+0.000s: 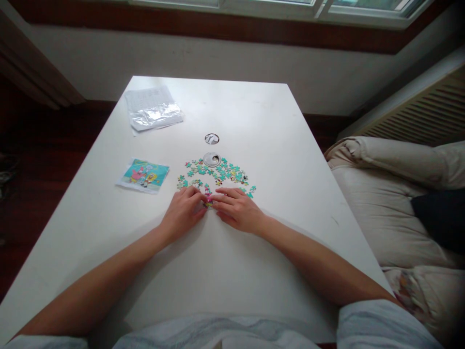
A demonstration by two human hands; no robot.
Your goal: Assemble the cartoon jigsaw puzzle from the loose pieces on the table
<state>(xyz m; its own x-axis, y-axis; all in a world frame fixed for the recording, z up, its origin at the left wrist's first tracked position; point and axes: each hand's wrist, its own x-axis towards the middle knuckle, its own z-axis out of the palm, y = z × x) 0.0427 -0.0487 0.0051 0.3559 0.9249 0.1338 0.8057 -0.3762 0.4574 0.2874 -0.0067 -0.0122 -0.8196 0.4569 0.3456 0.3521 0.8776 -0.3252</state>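
Between my hands on the white table lies a small cluster of jigsaw puzzle pieces (208, 198), pink and yellow, partly covered by fingers. My left hand (183, 208) has its fingers curled and presses the cluster's left side with the fingertips. From the other side, my right hand (238, 208) reaches in with its fingertips against the same pieces, its fingers slightly apart. Just beyond the hands, loose jigsaw pieces (234, 173), mostly turquoise with some yellow and pink, spread in an arc. Which piece each fingertip grips is too small to make out.
Left of the pieces is a cartoon picture sheet (145, 175). A clear plastic bag with paper (154, 109) lies at the table's (290, 145) far left. Two round metal-rimmed inserts (211, 159) sit mid-table. A beige sofa (378, 208) stands to the right, below the window wall.
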